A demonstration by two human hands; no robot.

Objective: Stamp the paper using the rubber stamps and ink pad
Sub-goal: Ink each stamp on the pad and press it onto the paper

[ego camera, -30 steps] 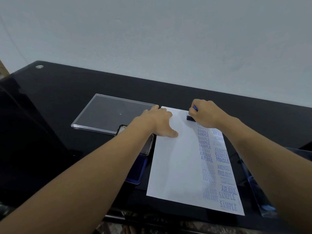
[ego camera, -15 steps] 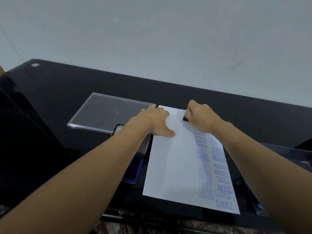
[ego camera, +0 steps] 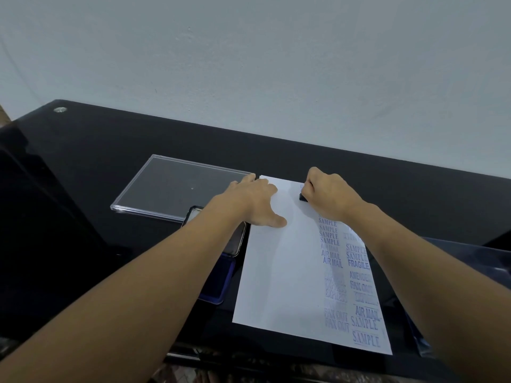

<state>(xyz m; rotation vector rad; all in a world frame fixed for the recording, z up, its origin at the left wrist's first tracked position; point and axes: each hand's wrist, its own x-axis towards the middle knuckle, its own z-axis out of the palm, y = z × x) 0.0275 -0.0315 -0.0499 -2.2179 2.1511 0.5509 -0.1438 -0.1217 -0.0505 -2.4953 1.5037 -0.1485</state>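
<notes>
A white sheet of paper (ego camera: 279, 275) lies on the black table, its right side covered with several blue stamped words. My right hand (ego camera: 330, 193) is closed around a small dark rubber stamp (ego camera: 302, 197) that presses on the paper near its far edge. Only a corner of the stamp shows. My left hand (ego camera: 255, 201) rests flat on the paper's far left corner, fingers spread, thumb on the sheet. A blue ink pad (ego camera: 221, 283) lies left of the paper, partly under my left forearm.
A clear plastic lid (ego camera: 166, 186) lies on the black glass table (ego camera: 96, 139) left of the paper. A phone (ego camera: 237, 239) sits between lid and ink pad. A clear plastic case (ego camera: 470, 258) is at the right, behind my right arm. A wall is right behind the table.
My right hand has kept the stamp pressed at the far edge of the paper, shifting slightly. The blue handle tip seen one second ago is now hidden. The left hand has stayed put.
</notes>
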